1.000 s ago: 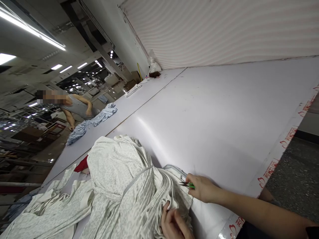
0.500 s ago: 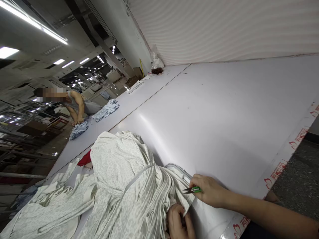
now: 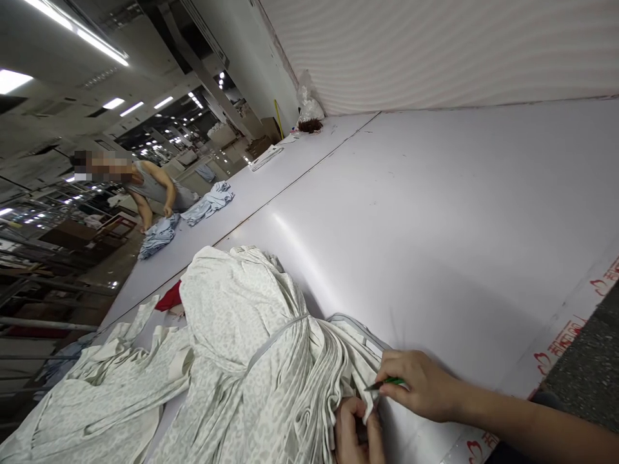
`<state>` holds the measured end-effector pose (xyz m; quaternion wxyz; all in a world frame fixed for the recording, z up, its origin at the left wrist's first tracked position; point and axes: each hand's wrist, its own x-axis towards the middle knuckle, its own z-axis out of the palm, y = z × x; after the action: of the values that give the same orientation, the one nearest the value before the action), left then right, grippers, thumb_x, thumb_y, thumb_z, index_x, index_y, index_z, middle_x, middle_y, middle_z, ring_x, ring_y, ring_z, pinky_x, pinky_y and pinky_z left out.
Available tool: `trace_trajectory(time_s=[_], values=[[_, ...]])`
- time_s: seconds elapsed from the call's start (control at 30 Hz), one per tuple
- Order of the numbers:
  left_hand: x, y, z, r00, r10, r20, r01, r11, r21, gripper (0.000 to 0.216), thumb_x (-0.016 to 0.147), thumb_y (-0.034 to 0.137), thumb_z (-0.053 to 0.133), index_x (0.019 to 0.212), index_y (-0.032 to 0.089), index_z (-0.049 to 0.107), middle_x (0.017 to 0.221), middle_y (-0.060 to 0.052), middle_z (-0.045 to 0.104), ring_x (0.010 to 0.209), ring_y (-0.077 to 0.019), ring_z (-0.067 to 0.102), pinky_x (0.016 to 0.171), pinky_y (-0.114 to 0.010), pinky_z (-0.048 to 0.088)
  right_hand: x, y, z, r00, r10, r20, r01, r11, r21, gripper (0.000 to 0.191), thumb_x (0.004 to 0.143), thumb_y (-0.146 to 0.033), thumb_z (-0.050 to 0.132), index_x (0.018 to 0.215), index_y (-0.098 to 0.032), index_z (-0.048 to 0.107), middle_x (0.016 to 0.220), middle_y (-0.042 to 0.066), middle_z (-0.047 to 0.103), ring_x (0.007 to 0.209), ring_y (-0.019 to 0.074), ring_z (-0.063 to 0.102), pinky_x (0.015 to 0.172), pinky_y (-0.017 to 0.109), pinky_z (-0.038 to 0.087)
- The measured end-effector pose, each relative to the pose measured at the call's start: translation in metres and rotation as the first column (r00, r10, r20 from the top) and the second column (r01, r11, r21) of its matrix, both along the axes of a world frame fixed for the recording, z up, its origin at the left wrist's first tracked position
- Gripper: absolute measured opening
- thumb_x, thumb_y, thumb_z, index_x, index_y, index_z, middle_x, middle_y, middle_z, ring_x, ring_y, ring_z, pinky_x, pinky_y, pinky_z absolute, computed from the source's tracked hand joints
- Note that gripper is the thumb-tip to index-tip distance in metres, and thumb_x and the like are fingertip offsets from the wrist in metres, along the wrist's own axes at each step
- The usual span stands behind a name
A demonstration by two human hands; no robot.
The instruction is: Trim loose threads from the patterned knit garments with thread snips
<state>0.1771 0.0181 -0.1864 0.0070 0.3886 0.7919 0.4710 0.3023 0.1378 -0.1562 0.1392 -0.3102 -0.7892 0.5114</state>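
A bundle of pale, leopard-print fabric pieces (image 3: 242, 296) lies on the table, cinched by a grey strip (image 3: 273, 339). At the bundle's near right edge, my left hand (image 3: 358, 432) is closed on a layer of the fabric. My right hand (image 3: 418, 386) grips green-handled thread snips (image 3: 393, 381), their dark blades pointing left at the fabric edge just above my left fingers. Whether the blades touch the cloth I cannot tell. The palm of my left hand is hidden.
More pale fabric pieces (image 3: 111, 393) spread to the left, near a red cloth (image 3: 169, 298). Across the white table (image 3: 435, 212), a person (image 3: 155, 183) handles blue-grey cloth (image 3: 159, 235). A clear plastic bag (image 3: 309, 106) stands at the far end beside the wall.
My right hand has moved down with the snips, bringing the blades closer to my left fingers. My left hand keeps its hold. The co-worker's hands have shifted on the blue-grey cloth.
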Motion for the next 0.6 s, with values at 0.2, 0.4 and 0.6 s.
trace_trajectory(time_s=[0.2,0.4,0.6], values=[[0.002,-0.002,0.000,0.991,-0.020,0.134,0.015,0.999,0.040,0.046,0.080,0.065,0.059,0.061,0.023,0.055,0.061,0.000,0.057,0.055,-0.0144,0.048,0.056,-0.025,0.038,0.002,0.002,-0.001,0.998,0.056,-0.025,-0.055,0.998,0.021,0.018,0.080,-0.021,0.069,0.097,-0.020,0.076,0.090,0.004,0.071,0.080,0.0188,0.065,0.071,0.026,0.046],[0.010,0.000,-0.004,0.953,-0.004,0.304,-0.054,0.982,0.182,0.044,0.078,0.062,0.066,0.063,0.022,0.057,0.071,-0.001,0.064,0.061,-0.0135,0.056,0.056,-0.023,0.041,0.003,0.002,-0.002,0.998,0.036,-0.043,-0.032,0.996,0.079,0.016,0.086,-0.023,0.061,0.094,-0.020,0.075,0.089,0.005,0.071,0.077,0.0179,0.065,0.069,0.027,0.046],[0.003,0.002,-0.011,0.996,0.066,-0.055,-0.050,0.966,0.253,0.018,0.086,0.038,0.063,0.074,0.024,0.064,0.071,-0.001,0.064,0.068,-0.0175,0.061,0.067,-0.030,0.045,0.000,0.002,0.001,0.991,0.022,-0.130,-0.019,0.999,0.028,0.016,0.085,-0.022,0.060,0.092,-0.020,0.074,0.087,0.004,0.070,0.075,0.0167,0.063,0.069,0.026,0.047]])
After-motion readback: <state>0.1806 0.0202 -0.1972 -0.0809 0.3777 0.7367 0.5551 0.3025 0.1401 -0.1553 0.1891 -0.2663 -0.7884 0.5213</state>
